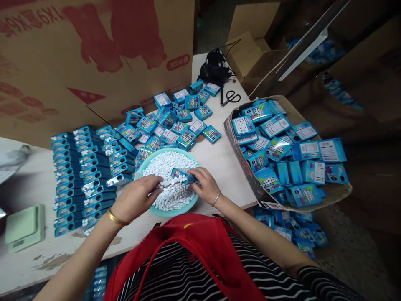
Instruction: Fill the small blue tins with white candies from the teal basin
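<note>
My right hand (205,184) grips a small blue candy box (182,175), tilted over a pale green bowl (194,205). Small white candies (171,161) fill the bowl, and several lie against the box's near side. At the bowl's left rim, my left hand (138,198) has its fingers and thumb closed toward each other just above the candies. A greyish shape with candies on it extends from the fingertips toward the box; what it is, I cannot make out.
Blue boxes with holes stand in rows (94,175) at left, some showing white candies. A loose pile of boxes (169,125) lies behind the bowl. Scissors (232,97), a full carton (247,175), a kitchen scale (25,228) and a tall cardboard box (100,83) surround the work area.
</note>
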Demonstrator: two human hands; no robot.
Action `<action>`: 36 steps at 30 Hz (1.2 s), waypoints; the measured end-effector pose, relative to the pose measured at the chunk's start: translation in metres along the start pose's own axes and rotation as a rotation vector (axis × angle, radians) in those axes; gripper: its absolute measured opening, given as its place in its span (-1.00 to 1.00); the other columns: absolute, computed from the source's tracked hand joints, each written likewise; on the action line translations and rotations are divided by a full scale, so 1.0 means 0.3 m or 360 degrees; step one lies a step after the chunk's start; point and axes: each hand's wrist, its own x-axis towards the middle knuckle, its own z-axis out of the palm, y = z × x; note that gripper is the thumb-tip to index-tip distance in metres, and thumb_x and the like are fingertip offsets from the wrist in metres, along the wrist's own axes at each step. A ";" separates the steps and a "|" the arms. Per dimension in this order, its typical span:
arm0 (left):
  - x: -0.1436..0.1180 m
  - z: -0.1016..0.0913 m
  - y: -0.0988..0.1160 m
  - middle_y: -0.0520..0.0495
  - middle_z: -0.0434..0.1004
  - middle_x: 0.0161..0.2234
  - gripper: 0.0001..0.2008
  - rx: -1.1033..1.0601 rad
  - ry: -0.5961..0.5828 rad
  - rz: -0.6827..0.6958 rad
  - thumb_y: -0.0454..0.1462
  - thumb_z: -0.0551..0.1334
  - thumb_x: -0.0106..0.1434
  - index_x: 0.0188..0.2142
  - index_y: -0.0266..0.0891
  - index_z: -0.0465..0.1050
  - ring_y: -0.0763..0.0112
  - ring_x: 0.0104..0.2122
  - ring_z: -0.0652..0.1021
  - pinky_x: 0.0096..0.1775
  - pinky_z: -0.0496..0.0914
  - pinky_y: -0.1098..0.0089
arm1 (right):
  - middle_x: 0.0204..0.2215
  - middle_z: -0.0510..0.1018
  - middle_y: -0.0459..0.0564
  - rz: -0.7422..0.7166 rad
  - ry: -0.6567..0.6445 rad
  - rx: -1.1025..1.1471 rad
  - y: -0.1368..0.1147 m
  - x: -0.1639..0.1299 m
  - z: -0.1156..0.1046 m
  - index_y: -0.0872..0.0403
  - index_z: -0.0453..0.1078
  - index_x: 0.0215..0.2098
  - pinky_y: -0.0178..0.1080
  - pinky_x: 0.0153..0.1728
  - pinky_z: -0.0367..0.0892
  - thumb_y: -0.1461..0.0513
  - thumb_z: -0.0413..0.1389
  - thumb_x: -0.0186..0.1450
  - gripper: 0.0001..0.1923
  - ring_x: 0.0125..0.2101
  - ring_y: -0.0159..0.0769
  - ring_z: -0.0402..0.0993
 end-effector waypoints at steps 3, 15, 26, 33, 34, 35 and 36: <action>0.011 -0.055 0.039 -0.11 0.49 -0.21 -0.73 0.0215 -0.0076 -0.0052 -0.15 0.05 0.25 -0.12 -0.15 0.39 0.24 -0.21 0.52 -0.19 0.40 0.29 | -0.07 0.44 0.09 -0.0019 0.0004 -0.0013 -0.005 0.001 0.006 0.07 0.30 0.02 -0.06 0.05 0.30 0.35 -0.01 0.18 -0.58 -0.03 -0.15 0.31; -0.015 -0.110 0.148 -0.13 0.40 -0.40 -0.71 0.0353 -0.0030 0.0018 -0.33 -0.05 0.27 -0.26 -0.15 0.44 0.20 -0.35 0.44 -0.26 0.38 0.20 | -0.06 0.44 0.08 -0.0010 0.0030 0.0042 -0.008 -0.007 0.036 0.06 0.30 0.03 -0.05 0.07 0.28 0.35 -0.02 0.19 -0.58 -0.01 -0.15 0.32; -0.103 0.396 -0.187 -0.15 0.50 -0.20 -0.74 -0.0065 -0.0005 -0.0462 -0.23 0.03 0.27 -0.12 -0.18 0.42 0.18 -0.13 0.48 -0.12 0.40 0.25 | -0.08 0.43 0.09 0.0197 0.0228 0.0189 0.057 -0.024 -0.018 0.04 0.29 0.01 -0.06 0.02 0.31 0.27 0.04 0.24 -0.65 -0.03 -0.15 0.35; 0.057 0.607 -0.140 -0.21 0.47 -0.06 -0.72 -0.0449 0.0308 -0.0510 -0.27 0.07 0.25 -0.06 -0.26 0.34 0.22 -0.07 0.49 -0.02 0.38 0.23 | -0.15 0.46 0.05 0.0264 0.0362 0.0277 0.065 -0.032 -0.009 0.04 0.30 -0.03 -0.11 -0.08 0.36 0.23 0.11 0.23 -0.68 -0.13 -0.19 0.41; 0.050 0.601 -0.148 -0.20 0.48 -0.08 -0.72 -0.0484 0.0315 -0.0494 -0.24 0.09 0.25 -0.07 -0.27 0.34 0.24 -0.09 0.50 -0.03 0.39 0.26 | -0.16 0.46 0.05 0.0278 0.0372 0.0284 0.066 -0.034 -0.010 0.04 0.30 -0.04 -0.12 -0.08 0.36 0.23 0.12 0.23 -0.68 -0.13 -0.19 0.41; 0.038 0.588 -0.157 -0.18 0.49 -0.09 -0.72 -0.0512 0.0316 -0.0476 -0.21 0.10 0.25 -0.08 -0.26 0.34 0.27 -0.11 0.50 -0.05 0.40 0.28 | -0.16 0.46 0.04 0.0288 0.0376 0.0283 0.066 -0.037 -0.012 0.04 0.30 -0.04 -0.12 -0.08 0.36 0.23 0.12 0.23 -0.68 -0.13 -0.20 0.41; 0.022 0.570 -0.167 -0.16 0.49 -0.12 -0.73 -0.0543 0.0318 -0.0452 -0.19 0.11 0.26 -0.09 -0.26 0.34 0.30 -0.14 0.51 -0.07 0.41 0.30 | -0.16 0.46 0.04 0.0291 0.0375 0.0275 0.066 -0.039 -0.016 0.04 0.30 -0.03 -0.12 -0.08 0.36 0.23 0.12 0.23 -0.68 -0.13 -0.19 0.41</action>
